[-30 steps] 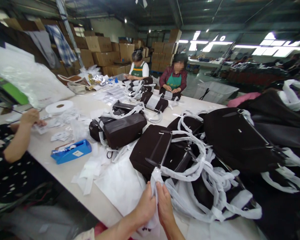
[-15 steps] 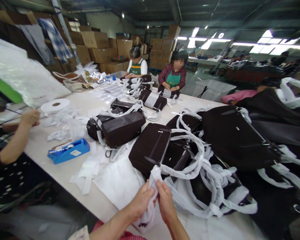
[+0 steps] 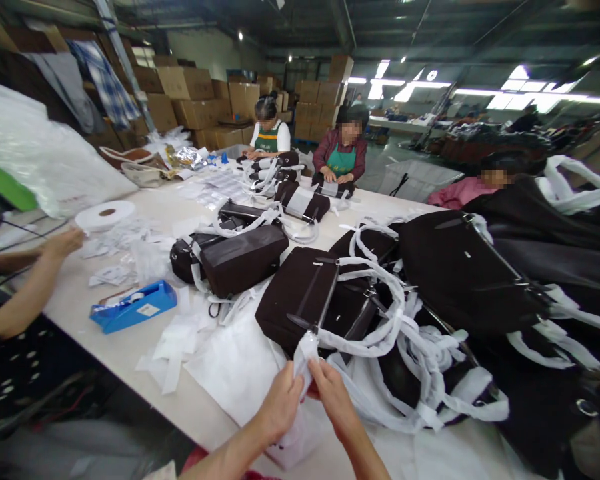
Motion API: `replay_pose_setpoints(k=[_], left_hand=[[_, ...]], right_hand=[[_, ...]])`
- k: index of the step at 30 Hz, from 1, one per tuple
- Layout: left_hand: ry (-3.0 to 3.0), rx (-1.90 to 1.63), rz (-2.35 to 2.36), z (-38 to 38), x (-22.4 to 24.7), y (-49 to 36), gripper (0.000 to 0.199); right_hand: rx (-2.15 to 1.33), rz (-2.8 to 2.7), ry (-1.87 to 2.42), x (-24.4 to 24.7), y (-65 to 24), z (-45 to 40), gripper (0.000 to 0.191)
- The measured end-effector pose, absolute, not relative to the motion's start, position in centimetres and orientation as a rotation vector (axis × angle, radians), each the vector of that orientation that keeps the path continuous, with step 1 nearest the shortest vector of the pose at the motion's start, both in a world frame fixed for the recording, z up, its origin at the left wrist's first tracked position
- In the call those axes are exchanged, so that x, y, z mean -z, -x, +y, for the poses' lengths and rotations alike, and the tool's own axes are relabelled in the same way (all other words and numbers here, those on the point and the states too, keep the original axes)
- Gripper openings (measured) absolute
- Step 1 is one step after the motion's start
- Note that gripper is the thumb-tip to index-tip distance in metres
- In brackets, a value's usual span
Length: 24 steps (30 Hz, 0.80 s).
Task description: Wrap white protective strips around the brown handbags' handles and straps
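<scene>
Both of my hands are closed on a strip of white wrapping paper [image 3: 307, 352] at the lower corner of a dark brown handbag [image 3: 300, 293]. My left hand [image 3: 283, 400] pinches it from the left side, with the thumb on top. From the right, my right hand [image 3: 333, 393] grips it with bent fingers, and part of those fingers is hidden. The bag lies on its side, and its handle [image 3: 375, 343], wrapped in white paper, curves off to the right. Loose white sheet material [image 3: 305, 437] hangs below my hands.
A blue tape dispenser [image 3: 135, 307] stands left, near white paper strips [image 3: 173, 347] and a white roll [image 3: 105, 212]. More dark bags [image 3: 245, 257] lie ahead; a large pile [image 3: 470, 273] rises on the right. A co-worker's arm [image 3: 40, 280] reaches in from the left; other people sit across the table.
My hands have shifted slightly up along the white paper strip, and the loose white material below them has spread out wider. The co-worker's hand at the left has moved a little.
</scene>
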State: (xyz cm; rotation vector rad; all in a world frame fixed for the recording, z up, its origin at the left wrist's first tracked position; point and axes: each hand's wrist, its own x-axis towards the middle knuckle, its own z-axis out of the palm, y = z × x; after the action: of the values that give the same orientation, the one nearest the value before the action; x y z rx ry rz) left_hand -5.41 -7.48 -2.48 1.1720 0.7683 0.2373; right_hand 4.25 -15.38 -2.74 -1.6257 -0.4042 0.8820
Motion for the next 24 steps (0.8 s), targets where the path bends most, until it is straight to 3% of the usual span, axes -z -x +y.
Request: replay_pose_setpoints(k=[4,8,11,15,20,24], left_hand=[[-1.476,-0.306,0.826,-7.0,2.6,5.8,0.021],[-1.546,-0.265,0.809,-6.8,2.5,6.0,0.017],[-1.578,-0.251,0.779,-6.7,2.6,6.1,0.017],[-1.574,-0.228,0.752,-6.7,2.9,6.2,0.019],[-1.526,-0.219,0.677,-6.8,3.1,6.3,0.025],[-1.417,-0.198,0.705,-7.7,3.5,5.8,0.019]], right_hand=[[-0.289,-0.969,2.082,-0.5,-7.2,-15.7,0.022],[-0.427,-1.638,2.03,-3.6,-10.1,-13.1,0.051],[-0.557,-1.881,2.01,-4.5,-11.4,-11.0,0.043],[-0.642,-1.972,1.949,-4.9,-12.2,-9.4,0.024],[-0.573,-1.828,2.098,-3.8,-12.0,-9.1,0.021],[-0.431,-1.615,2.315,-1.6,-10.0,-9.2,0.023]])
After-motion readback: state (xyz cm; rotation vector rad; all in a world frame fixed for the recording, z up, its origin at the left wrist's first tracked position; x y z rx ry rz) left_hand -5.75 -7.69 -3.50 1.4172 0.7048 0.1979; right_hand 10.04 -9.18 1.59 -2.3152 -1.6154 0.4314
